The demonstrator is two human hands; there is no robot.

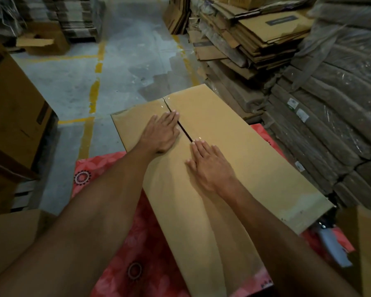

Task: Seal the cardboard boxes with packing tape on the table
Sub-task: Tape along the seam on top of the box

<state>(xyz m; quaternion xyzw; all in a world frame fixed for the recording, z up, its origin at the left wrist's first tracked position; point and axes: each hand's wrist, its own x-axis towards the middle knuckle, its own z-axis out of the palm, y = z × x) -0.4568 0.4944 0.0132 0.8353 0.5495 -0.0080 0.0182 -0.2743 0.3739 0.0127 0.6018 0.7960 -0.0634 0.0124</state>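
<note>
A long brown cardboard box lies on a table covered by a red patterned cloth. Its top flaps meet at a centre seam with a dark gap; clear tape shines at the far end and along the near part. My left hand presses flat on the left flap, fingers straight beside the seam. My right hand lies flat over the seam nearer to me, fingertips at the gap's end. A tape dispenser with a pale handle lies at the box's right corner, partly hidden.
Tall stacks of flattened cardboard and wrapped bundles rise on the right. Large brown boxes stand at the left. A concrete floor with yellow lines stretches beyond the table. Another box edge shows at the right.
</note>
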